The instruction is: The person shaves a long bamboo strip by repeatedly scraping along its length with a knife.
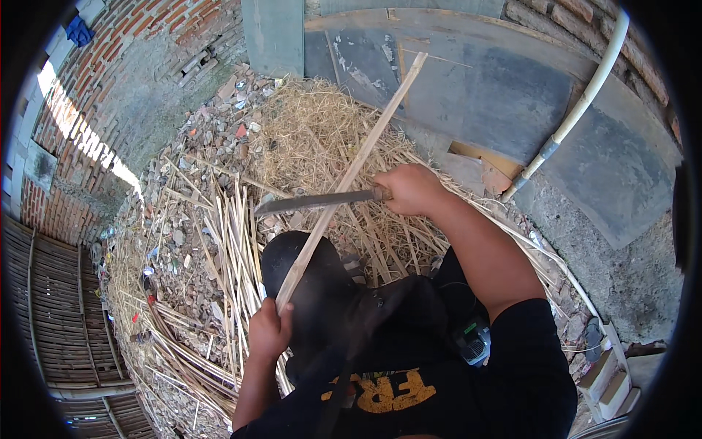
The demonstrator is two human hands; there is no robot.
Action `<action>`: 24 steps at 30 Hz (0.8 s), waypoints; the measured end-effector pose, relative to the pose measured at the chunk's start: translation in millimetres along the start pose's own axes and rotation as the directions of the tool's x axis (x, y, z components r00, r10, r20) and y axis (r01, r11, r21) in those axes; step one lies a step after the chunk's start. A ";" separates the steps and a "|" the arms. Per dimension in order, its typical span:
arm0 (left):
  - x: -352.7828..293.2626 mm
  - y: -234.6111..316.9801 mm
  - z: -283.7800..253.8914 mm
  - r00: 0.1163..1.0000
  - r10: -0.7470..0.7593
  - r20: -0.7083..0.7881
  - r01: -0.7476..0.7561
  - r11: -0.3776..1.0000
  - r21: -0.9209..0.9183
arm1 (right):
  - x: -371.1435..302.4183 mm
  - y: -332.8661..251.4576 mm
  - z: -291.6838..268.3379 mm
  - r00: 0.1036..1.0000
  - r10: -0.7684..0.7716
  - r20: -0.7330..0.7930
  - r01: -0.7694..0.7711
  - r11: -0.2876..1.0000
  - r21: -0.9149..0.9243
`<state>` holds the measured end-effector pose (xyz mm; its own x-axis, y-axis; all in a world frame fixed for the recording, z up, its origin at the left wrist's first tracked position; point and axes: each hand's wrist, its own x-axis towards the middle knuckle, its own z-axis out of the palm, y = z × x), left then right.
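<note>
My left hand (269, 329) is closed around the near end of a long, flat bamboo strip (358, 162). The strip slants up and away to the right, passing over my knee. In my right hand (411, 190) is the handle of a machete (316, 202), gripped in a fist. Its dark blade points left and crosses the strip near the strip's middle; whether the edge touches the wood I cannot tell. Beneath them lies a heap of pale shavings (311, 132). Left of my knee is a bundle of thin split bamboo strips (235, 249).
Rubble and stones (175, 238) cover the ground on the left. A brick wall (73, 168) and a slatted bamboo panel (55, 307) stand at the left. Grey boards (490, 95) lean at the far side, with a pale pipe (578, 110) slanting across them. Wooden pieces (614, 388) lie at the lower right.
</note>
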<state>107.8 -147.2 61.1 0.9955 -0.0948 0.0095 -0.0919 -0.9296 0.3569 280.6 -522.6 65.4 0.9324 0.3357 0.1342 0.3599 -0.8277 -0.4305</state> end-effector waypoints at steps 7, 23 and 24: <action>-1.8 -10.7 11.2 0.999 -0.042 -0.010 0.042 0.999 -0.020 | 7.2 33.6 -7.1 0.987 0.154 0.038 -0.158 0.977 0.144; -6.2 -10.6 6.4 0.999 -0.028 -0.035 0.029 0.999 0.026 | 8.1 -8.9 -11.4 0.992 0.088 0.095 -0.096 0.992 0.084; -2.5 -8.3 8.6 0.999 -0.021 -0.041 0.021 1.000 0.010 | 11.4 10.6 -9.3 0.981 0.187 0.049 -0.191 0.977 0.100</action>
<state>105.9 -142.3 50.1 0.9973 -0.0610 0.0403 -0.0712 -0.9350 0.3474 295.4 -531.8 70.7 0.9804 0.1970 0.0076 0.1704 -0.8274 -0.5352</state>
